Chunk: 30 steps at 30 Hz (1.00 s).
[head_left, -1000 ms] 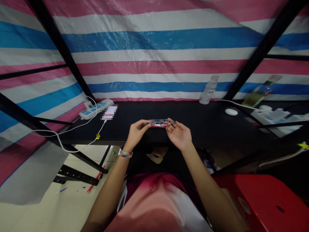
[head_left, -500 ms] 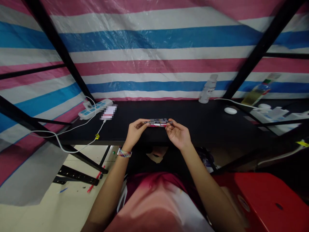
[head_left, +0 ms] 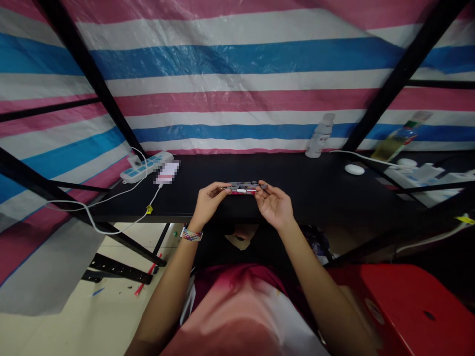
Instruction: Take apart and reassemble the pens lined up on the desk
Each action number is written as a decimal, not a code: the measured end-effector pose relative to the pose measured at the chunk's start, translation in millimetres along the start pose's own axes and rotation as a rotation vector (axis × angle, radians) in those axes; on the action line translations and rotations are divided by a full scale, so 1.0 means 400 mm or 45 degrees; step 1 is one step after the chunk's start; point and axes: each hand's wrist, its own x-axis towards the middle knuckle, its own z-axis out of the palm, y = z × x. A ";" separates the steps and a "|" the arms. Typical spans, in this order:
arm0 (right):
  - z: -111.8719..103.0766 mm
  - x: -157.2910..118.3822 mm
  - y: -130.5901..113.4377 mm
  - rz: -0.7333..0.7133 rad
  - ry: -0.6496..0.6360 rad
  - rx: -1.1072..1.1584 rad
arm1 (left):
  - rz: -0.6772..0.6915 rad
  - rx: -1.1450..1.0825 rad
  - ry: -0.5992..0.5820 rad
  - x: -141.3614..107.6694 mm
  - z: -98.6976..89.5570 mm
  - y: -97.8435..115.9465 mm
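The head view shows a narrow item [head_left: 242,188] between the left hand [head_left: 208,203] and the right hand [head_left: 275,205], over the front part of the black counter [head_left: 304,190]. Its long axis runs from left to right, roughly parallel to the front edge of the counter. One end points to each hand. The far side is grey with dark marks; the near side is red and white. The print is too small to read. Whether the item touches the counter cannot be told.

The left fingers are closed on the left end of the item, with the thumb on the near side. The right fingers are closed on the right end; they are bent, and the palm is partly turned up. Both forearms extend forward from the body and converge toward the item. A multicoloured wristband [head_left: 191,234] encircles the left wrist.

At the left rear of the counter, a phone [head_left: 167,172] lies beside a power strip [head_left: 145,168]. A white cable [head_left: 135,222] connects to the near end of the phone. At the right rear, a bottle [head_left: 319,138] stands near a white oval object [head_left: 354,169].
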 end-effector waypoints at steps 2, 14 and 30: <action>0.004 -0.005 0.003 -0.048 -0.037 -0.092 | -0.004 -0.006 0.010 0.002 -0.001 -0.004; 0.009 0.114 -0.028 -0.914 -0.056 -1.314 | 0.070 0.099 0.067 0.096 -0.017 -0.008; -0.033 0.231 -0.055 -0.932 -0.066 -2.233 | 0.107 0.807 -0.184 0.232 -0.040 -0.113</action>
